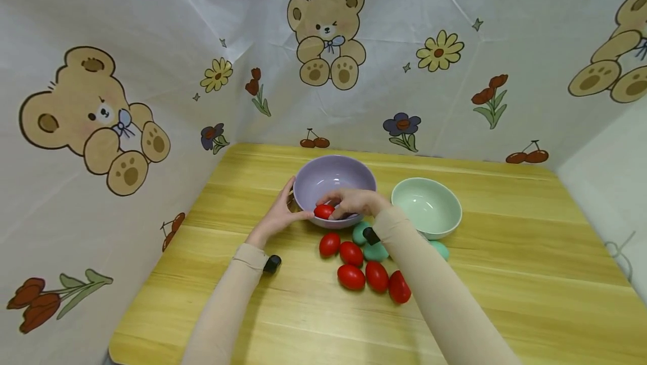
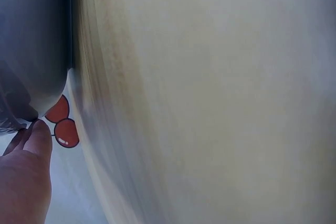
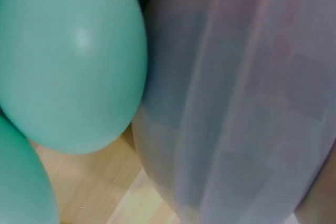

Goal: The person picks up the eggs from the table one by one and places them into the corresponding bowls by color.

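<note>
A purple bowl (image 1: pixel 331 177) stands at the middle of the yellow table (image 1: pixel 505 275). My left hand (image 1: pixel 281 214) rests against the bowl's left outer wall, fingers fairly straight. My right hand (image 1: pixel 351 202) holds a red egg (image 1: pixel 323 211) at the bowl's near rim. Several red eggs (image 1: pixel 361 269) lie in a cluster in front of the bowl, with teal eggs (image 1: pixel 375 251) beside them. The right wrist view shows a teal egg (image 3: pixel 73 66) close against the purple bowl's wall (image 3: pixel 241 103). In the left wrist view a fingertip (image 2: pixel 31 156) lies by the bowl (image 2: pixel 31 51).
A mint-green bowl (image 1: pixel 427 206) stands right of the purple one, with a teal egg (image 1: pixel 441 249) at its foot. A bear-print cloth wall (image 1: pixel 126 101) encloses the table on the left, back and right. Bare wood lies along the table's front and right.
</note>
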### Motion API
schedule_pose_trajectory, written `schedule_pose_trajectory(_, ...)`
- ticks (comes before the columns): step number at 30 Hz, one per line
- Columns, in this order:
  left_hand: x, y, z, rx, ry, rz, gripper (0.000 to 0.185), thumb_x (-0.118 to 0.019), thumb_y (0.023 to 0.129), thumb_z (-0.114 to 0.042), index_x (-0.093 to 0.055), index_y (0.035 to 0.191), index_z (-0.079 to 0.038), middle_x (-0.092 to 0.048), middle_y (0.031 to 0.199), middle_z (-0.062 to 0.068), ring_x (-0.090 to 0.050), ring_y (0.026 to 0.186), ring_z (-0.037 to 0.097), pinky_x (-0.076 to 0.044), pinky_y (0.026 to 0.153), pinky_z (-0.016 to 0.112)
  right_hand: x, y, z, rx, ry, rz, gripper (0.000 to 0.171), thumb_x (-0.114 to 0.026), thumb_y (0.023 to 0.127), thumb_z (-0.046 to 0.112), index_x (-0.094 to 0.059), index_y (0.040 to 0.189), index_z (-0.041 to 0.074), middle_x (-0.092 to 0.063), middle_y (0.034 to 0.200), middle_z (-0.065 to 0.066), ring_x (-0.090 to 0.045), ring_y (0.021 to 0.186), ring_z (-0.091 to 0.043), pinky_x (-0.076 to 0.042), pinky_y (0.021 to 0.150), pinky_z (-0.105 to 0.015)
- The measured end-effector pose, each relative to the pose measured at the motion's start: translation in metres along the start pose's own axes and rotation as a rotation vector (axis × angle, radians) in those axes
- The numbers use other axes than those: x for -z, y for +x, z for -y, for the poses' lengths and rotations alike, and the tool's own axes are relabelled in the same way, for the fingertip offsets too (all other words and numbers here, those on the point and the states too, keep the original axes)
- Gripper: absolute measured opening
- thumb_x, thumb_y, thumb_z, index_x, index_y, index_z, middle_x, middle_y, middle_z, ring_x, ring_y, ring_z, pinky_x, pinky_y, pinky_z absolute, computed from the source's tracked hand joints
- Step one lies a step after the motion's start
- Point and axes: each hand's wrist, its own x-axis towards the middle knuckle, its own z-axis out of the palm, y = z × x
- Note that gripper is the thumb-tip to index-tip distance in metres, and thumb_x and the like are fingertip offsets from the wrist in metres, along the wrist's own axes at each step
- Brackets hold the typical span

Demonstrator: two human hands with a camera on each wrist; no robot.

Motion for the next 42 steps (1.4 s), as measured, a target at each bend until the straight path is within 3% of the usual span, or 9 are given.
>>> schedule_pose_trajectory(5, -0.002, 0.006, 0.019, 0.007, 0.038, -0.028, 0.107, -0.08, 0.075, -0.018, -0.004, 0.15, -0.015, -0.014, 0.151, 0.01, -0.025, 0.133, 0.03, -0.024, 0.108, 0.034, 0.0, 0.003, 0.0, -0.032, -0.048, 0.01, 0.046, -0.059, 0.082, -0.004, -0.054, 0.126, 0.006, -0.052, 0.12, -0.012, -0.046, 0.107, -0.024, -0.044, 0.087, -0.027)
schedule_pose_trajectory(9, -0.002, 0.008, 0.022, 0.002, 0.022, -0.029, 0.107, -0.08, 0.074, -0.018, -0.003, 0.15, -0.015, -0.014, 0.151, 0.01, -0.024, 0.134, 0.03, -0.024, 0.108, 0.034, -0.001, 0.004, 0.001, -0.042, -0.124, 0.004, 0.047, -0.056, 0.08, -0.007, -0.055, 0.125, 0.004, -0.052, 0.121, -0.013, -0.046, 0.108, -0.025, -0.043, 0.087, -0.027)
schedule_pose_trajectory(16, -0.001, -0.002, -0.006, -0.005, -0.022, 0.015, 0.106, -0.078, 0.076, -0.013, 0.0, 0.148, -0.003, -0.008, 0.15, 0.022, -0.019, 0.133, 0.04, -0.022, 0.108, 0.041, -0.004, 0.005, 0.005, -0.069, -0.209, -0.034, 0.048, -0.057, 0.079, -0.006, -0.054, 0.126, 0.004, -0.052, 0.122, -0.013, -0.046, 0.109, -0.025, -0.043, 0.09, -0.028)
schedule_pose_trajectory(22, 0.0, -0.003, -0.008, -0.012, -0.018, 0.012, 0.105, -0.077, 0.076, -0.012, -0.001, 0.148, -0.004, -0.009, 0.15, 0.021, -0.02, 0.133, 0.039, -0.022, 0.108, 0.041, -0.006, 0.005, 0.007, -0.051, -0.242, -0.082, 0.049, -0.057, 0.08, -0.007, -0.053, 0.128, 0.002, -0.051, 0.128, -0.013, -0.044, 0.117, -0.027, -0.037, 0.1, -0.033)
schedule_pose_trajectory(31, 0.001, -0.004, -0.006, 0.019, -0.016, 0.015, 0.106, -0.078, 0.076, -0.013, -0.001, 0.149, -0.006, -0.009, 0.151, 0.018, -0.02, 0.134, 0.037, -0.023, 0.108, 0.039, -0.007, 0.002, 0.008, -0.02, -0.208, -0.161, 0.051, -0.063, 0.082, -0.001, -0.049, 0.131, -0.003, -0.05, 0.13, -0.016, -0.045, 0.118, -0.029, -0.035, 0.102, -0.035)
schedule_pose_trajectory(38, 0.001, -0.003, -0.006, -0.001, -0.02, 0.019, 0.106, -0.078, 0.076, -0.013, -0.001, 0.148, -0.005, -0.01, 0.151, 0.019, -0.02, 0.134, 0.038, -0.022, 0.108, 0.04, 0.0, -0.012, 0.011, 0.06, -0.197, -0.193, 0.053, -0.063, 0.084, 0.004, -0.045, 0.133, -0.004, -0.047, 0.133, -0.019, -0.041, 0.123, -0.034, -0.033, 0.103, -0.039)
schedule_pose_trajectory(42, 0.0, -0.002, -0.006, 0.0, -0.028, 0.023, 0.107, -0.078, 0.076, -0.014, -0.001, 0.148, -0.004, -0.009, 0.151, 0.019, -0.019, 0.134, 0.037, -0.022, 0.108, 0.039, 0.001, -0.023, 0.009, 0.12, -0.134, -0.225, 0.052, -0.063, 0.085, 0.005, -0.046, 0.133, -0.002, -0.046, 0.134, -0.019, -0.041, 0.124, -0.033, -0.033, 0.103, -0.04)
